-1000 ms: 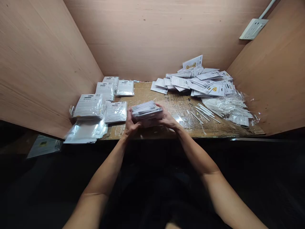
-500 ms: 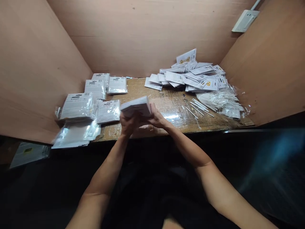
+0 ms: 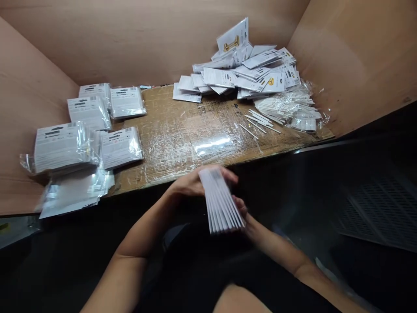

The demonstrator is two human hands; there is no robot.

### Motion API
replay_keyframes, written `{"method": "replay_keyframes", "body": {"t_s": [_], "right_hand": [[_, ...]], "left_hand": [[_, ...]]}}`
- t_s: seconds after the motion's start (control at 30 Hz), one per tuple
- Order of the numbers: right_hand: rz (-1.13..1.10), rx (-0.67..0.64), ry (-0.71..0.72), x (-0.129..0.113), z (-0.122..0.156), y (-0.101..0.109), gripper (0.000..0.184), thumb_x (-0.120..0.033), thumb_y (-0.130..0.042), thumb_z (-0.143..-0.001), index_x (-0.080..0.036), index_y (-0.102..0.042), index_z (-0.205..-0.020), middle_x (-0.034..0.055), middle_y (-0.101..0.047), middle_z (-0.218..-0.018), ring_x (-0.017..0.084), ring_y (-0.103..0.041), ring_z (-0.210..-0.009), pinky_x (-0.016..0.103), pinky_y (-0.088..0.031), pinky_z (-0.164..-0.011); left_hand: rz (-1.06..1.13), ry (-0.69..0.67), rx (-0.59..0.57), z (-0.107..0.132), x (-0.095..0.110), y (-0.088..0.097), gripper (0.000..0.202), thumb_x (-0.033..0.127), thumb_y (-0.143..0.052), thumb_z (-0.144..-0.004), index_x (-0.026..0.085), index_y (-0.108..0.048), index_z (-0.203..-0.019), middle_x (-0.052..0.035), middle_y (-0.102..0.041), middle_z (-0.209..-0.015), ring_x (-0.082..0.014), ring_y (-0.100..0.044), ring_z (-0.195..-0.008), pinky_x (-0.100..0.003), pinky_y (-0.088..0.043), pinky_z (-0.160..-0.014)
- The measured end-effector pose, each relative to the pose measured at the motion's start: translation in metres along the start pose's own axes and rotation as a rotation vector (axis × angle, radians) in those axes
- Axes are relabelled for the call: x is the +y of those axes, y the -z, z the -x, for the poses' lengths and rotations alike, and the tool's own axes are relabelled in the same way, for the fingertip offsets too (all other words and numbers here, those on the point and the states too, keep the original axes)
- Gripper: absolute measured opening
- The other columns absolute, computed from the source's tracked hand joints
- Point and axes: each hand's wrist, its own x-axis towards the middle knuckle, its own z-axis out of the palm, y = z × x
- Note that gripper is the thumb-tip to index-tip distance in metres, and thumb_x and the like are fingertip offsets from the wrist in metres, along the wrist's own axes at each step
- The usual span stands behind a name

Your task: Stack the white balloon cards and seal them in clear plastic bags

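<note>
Head view: the left hand (image 3: 191, 183) and right hand (image 3: 241, 208) are grasping a fanned stack of thin white packs (image 3: 220, 202) between them. It is looking light and fairly stiff; layers are probably slipping easily, so squeezing both outer faces is seeming safest.

Packing workshop, likely: board-walled booth (image 3: 130, 39), cardboard-covered bench (image 3: 166, 126), bundled bagged cards (image 3: 61, 143), heaped packets (image 3: 218, 77).

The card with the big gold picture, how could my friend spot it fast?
Find the brown tabletop, then the messy heap of white packs at its back right. The card sticks up highest there, its gold picture bigger than any other showing.
</note>
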Motion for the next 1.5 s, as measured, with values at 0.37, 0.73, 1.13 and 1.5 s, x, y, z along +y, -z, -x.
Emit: {"method": "replay_keyframes", "body": {"t_s": [0.37,0.73,1.13,1.5], "right_hand": [[-0.156,0.330,0.433,-0.067,0.014,0.033,0.041,-0.050,-0.087,-0.088,-0.028,-0.075,-0.120,0.0044,-0.084,-0.128,0.029,-0.076,-0.133,0.052,-0.069,-0.105],[0.003,0.397,0.483,-0.064,0.006,0.020,0.043,-0.055,-0.083,-0.090,-0.028,-0.072,-0.122,0.0062,-0.082,-0.133,0.031,-0.063,-0.151,0.058,-0.064,-0.116],[-0.040,0.482,0.512,-0.078,0.035,0.044,0.036,-0.042,-0.085,-0.085,-0.029,-0.073,-0.116,0.0036,-0.084,-0.125,0.031,-0.072,-0.139,0.059,-0.065,-0.113],[0.136,0.290,0.140,-0.043,0.076,0.055,0.035,-0.039,-0.096,-0.063,-0.020,-0.078,-0.086,0.0065,-0.079,-0.073,0.031,-0.082,-0.076,0.048,-0.072,-0.081]], "left_hand": [[-0.544,-0.121,0.374,0.025,-0.039,0.001,0.038,0.028,-0.093,-0.077,0.033,-0.084,-0.114,-0.0107,-0.077,-0.144,-0.0435,-0.057,-0.154,-0.064,-0.013,-0.141],[0.329,0.092,1.053,0.054,-0.051,-0.068,0.061,0.026,-0.102,-0.066,0.021,-0.070,-0.117,-0.0123,-0.076,-0.125,-0.0271,-0.077,-0.114,-0.026,-0.059,-0.073],[0.589,0.204,0.977,0.015,-0.075,-0.078,0.043,0.008,-0.095,-0.065,0.016,-0.077,-0.103,-0.0147,-0.084,-0.113,-0.0212,-0.082,-0.091,-0.016,-0.042,-0.051],[0.647,0.068,1.003,0.000,-0.082,-0.088,0.042,0.004,-0.093,-0.069,0.018,-0.076,-0.105,-0.0102,-0.084,-0.113,-0.0248,-0.083,-0.108,-0.035,-0.065,-0.095]]}}
